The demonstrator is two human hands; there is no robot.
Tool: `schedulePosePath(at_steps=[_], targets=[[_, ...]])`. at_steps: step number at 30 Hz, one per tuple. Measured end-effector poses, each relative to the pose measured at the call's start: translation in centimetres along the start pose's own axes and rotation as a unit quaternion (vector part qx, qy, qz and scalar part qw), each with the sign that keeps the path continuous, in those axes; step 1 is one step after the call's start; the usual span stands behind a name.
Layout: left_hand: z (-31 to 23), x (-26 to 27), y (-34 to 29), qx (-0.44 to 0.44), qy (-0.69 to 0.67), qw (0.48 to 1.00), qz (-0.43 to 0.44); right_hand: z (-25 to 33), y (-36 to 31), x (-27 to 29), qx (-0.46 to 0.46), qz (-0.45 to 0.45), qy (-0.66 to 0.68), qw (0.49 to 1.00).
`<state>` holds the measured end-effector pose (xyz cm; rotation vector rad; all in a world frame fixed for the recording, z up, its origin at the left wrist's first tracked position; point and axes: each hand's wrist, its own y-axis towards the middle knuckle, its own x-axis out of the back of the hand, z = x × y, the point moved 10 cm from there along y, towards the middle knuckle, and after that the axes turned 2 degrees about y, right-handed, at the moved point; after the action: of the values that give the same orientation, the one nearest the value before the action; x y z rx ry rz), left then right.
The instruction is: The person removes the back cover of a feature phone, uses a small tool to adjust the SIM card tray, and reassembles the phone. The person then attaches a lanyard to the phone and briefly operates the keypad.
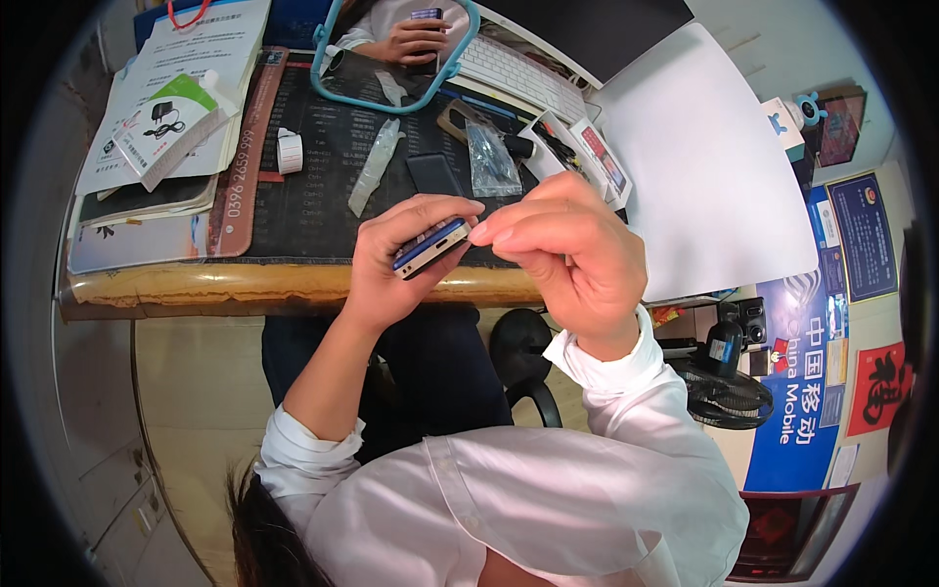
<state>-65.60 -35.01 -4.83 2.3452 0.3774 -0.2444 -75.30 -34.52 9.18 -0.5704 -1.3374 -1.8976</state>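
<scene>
Your left hand (391,264) is wrapped around the phone (430,248), edge up between thumb and fingers. Your right hand (562,256) pinches at its end, fingertips closed. The phone is slim, blue-edged, with a pale side.

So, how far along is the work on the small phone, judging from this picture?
Done: clear plastic bags lie open on the dark desk mat, beside a loose dark phone. In hand: the left hand holds a small blue-edged phone edge-up, and the right hand has its fingertips at its end. Left: I cannot tell; the phone's face is hidden.
</scene>
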Motion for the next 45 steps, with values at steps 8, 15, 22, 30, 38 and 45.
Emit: schedulePosePath(at_steps=[8,15,22,30,38,45], targets=[[0.1,-0.1,0.0,-0.017,-0.018,0.999,0.020,-0.1,0.0,-1.3,0.012,0.026,-0.010,1.000],[0.1,-0.2,0.0,-0.015,-0.026,0.999,0.030,0.6,-0.2,-2.1,0.089,0.041,-0.065,0.993],[0.0,-0.5,0.0,-0.029,-0.006,0.999,0.032,2.8,-0.2,-3.2,0.146,0.106,-0.165,0.970],[0.1,-0.8,-0.2,-0.038,0.000,0.998,0.042,0.0,0.0,-2.2,0.007,0.078,-0.065,0.995],[0.1,-0.8,-0.2,-0.028,-0.001,0.999,0.039,-2.1,-1.8,-1.5,-0.107,-0.033,0.027,0.993],[-0.1,-0.6,-0.1,-0.028,0.003,0.999,0.043,-3.0,-3.0,-2.0,-0.153,-0.052,0.089,0.983]])
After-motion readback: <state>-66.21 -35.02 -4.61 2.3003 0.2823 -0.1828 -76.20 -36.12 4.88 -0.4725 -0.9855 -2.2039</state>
